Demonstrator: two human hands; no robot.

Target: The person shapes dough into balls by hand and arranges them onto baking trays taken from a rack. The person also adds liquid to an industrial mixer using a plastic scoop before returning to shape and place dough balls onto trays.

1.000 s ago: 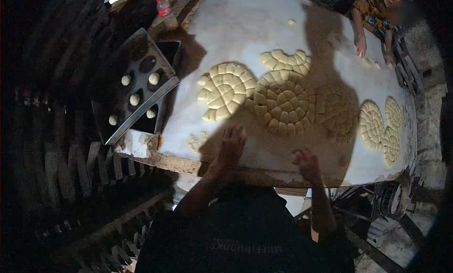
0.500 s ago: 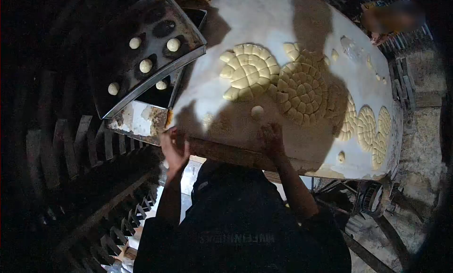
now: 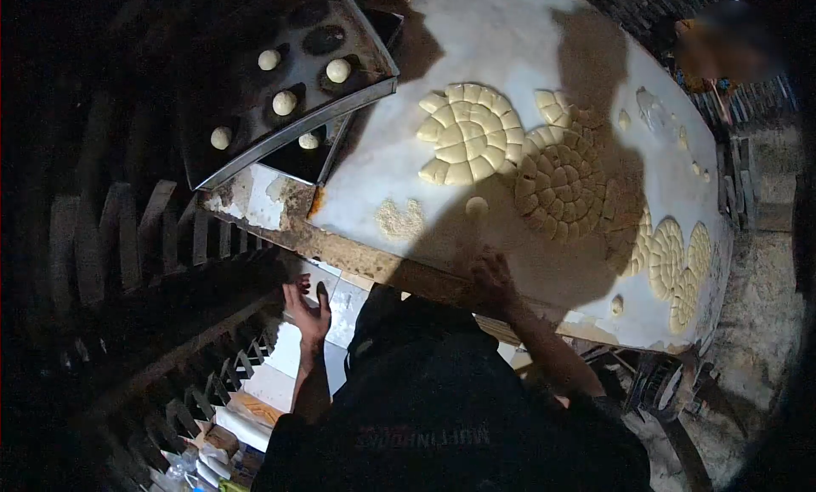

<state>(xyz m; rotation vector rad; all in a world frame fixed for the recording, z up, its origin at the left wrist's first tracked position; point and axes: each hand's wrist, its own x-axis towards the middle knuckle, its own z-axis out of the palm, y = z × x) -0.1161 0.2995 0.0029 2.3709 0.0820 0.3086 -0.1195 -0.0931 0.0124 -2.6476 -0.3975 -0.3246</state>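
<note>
My left hand (image 3: 309,309) hangs off the table's front edge at the left, fingers apart, holding nothing. On the shaded front part of the table rests my right hand (image 3: 495,281), fingers spread, with nothing seen in it. A round dough ball (image 3: 477,207) sits just beyond its fingertips. Farther back lies a bright round of cut dough pieces (image 3: 470,135), next to a shaded round of cut dough (image 3: 561,190). A small patch of flour or crumbs (image 3: 399,220) lies near the front edge.
Dark metal trays (image 3: 297,135) with several dough balls stand at the left. More cut dough rounds (image 3: 667,258) and a small dough piece (image 3: 617,305) lie at the right of the table (image 3: 484,24). Another person (image 3: 722,45), partly blurred, is beyond the far right edge.
My left hand has moved from the table to beyond its front edge and opened. A dough ball now shows ahead of my right hand. The view has shifted, and the other person's hands left the table.
</note>
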